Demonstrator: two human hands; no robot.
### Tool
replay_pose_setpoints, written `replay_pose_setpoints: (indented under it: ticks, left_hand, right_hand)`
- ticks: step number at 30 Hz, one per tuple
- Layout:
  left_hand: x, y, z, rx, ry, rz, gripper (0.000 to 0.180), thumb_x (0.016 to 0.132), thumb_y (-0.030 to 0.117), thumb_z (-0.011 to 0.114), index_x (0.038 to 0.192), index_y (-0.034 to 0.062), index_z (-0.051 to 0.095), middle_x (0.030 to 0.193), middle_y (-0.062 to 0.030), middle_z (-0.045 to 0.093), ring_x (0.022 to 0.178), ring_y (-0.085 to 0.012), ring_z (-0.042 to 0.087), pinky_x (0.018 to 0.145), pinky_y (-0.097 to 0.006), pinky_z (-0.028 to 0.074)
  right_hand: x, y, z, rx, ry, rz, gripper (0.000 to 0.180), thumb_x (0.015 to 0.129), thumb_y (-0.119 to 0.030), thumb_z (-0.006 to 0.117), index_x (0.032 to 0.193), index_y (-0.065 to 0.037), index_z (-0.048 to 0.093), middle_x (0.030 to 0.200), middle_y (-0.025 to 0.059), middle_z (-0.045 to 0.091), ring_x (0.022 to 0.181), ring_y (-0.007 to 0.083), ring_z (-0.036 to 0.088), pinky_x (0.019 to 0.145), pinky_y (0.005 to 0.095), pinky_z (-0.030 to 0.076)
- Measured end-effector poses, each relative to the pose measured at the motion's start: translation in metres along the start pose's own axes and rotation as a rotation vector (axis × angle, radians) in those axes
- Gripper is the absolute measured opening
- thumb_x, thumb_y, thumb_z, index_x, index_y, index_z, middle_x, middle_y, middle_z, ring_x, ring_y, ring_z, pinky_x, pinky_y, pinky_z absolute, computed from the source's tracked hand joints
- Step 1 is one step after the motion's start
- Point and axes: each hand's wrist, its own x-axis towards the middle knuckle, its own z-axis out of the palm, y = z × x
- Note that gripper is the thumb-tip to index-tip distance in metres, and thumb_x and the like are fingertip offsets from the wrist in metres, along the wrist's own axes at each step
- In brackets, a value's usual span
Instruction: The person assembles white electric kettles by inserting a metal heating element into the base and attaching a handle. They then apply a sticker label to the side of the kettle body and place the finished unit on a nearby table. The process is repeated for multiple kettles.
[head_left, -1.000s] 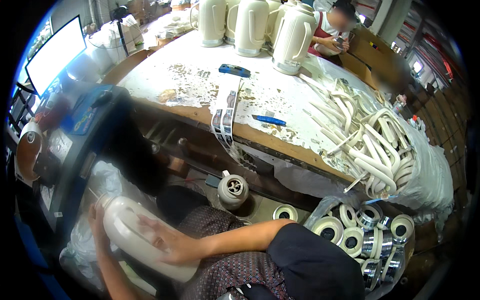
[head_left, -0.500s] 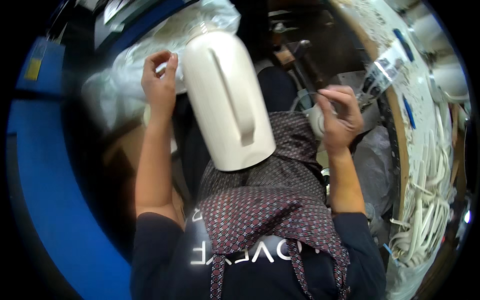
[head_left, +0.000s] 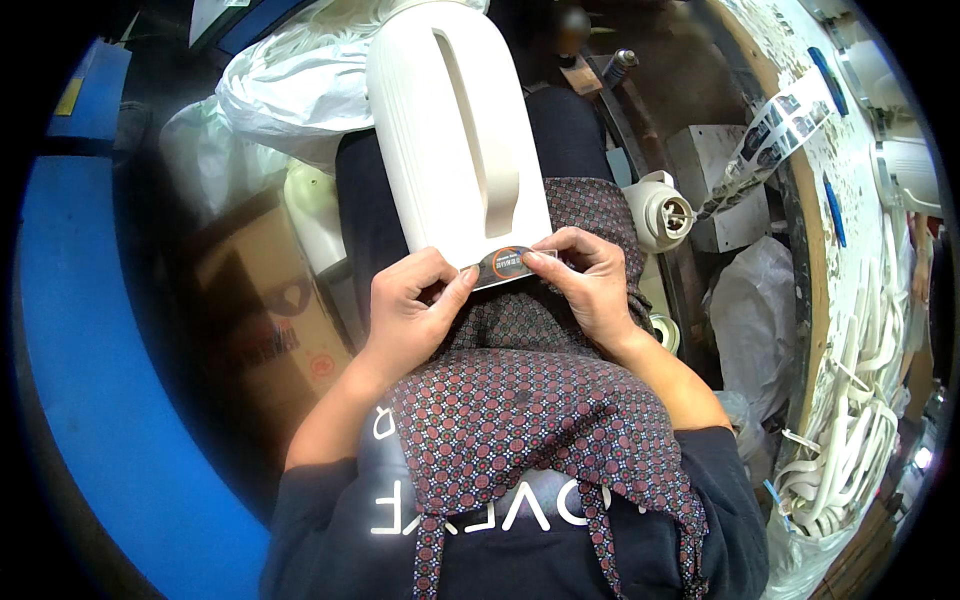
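Across my lap lies a cream plastic thermos flask body (head_left: 440, 140) with a moulded handle along its upper face. At its near end is a dark sticker (head_left: 505, 263) with a round orange-rimmed emblem. My left hand (head_left: 420, 300) pinches the sticker's left end between thumb and index finger. My right hand (head_left: 590, 285) pinches its right end, thumb on top near the emblem. Both hands are closed, with their fingertips close to the flask's lower edge. Whether the sticker is stuck down cannot be told.
To the right hangs a strip of dark stickers (head_left: 780, 130) by a worn white bench (head_left: 815, 270) with bundled cream handles (head_left: 845, 450). A cream flask top (head_left: 662, 212) sits beside my knee. Left are white plastic bags (head_left: 300, 90), a cardboard box (head_left: 280, 310) and a blue surface (head_left: 90, 400).
Both hands have come down and inward from either side to the flask's near end. The dark sticker now shows between them. The flask has shifted slightly up in view.
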Motion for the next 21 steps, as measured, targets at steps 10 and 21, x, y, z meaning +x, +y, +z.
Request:
replay_pose_setpoints:
  ticks: [10, 21]
  left_hand:
    - [0.0033, -0.0024, 0.0054, 0.197, 0.078, 0.215, 0.023, 0.079, -0.001, 0.07, 0.063, -0.0008, 0.053, 0.058, -0.0063, 0.047, 0.048, -0.0142, 0.043, 0.045, -0.029, 0.032]
    - [0.005, -0.0067, 0.0053, 0.194, 0.074, 0.252, 0.023, 0.075, -0.003, 0.073, 0.063, 0.0001, 0.052, 0.058, -0.0059, 0.048, 0.047, -0.0136, 0.045, 0.044, -0.028, 0.033]
  right_hand:
    - [0.004, 0.0082, -0.001, -0.196, -0.017, -0.127, 0.009, 0.081, -0.008, 0.076, 0.086, -0.003, 0.07, 0.076, -0.0034, 0.063, 0.067, 0.002, 0.049, 0.06, 0.0186, 0.04]
    - [0.0045, 0.0063, 0.0042, -0.376, 0.034, -0.293, 0.01, 0.078, -0.004, 0.076, 0.082, -0.003, 0.067, 0.073, 0.0003, 0.061, 0.065, 0.0072, 0.051, 0.06, 0.0226, 0.04]
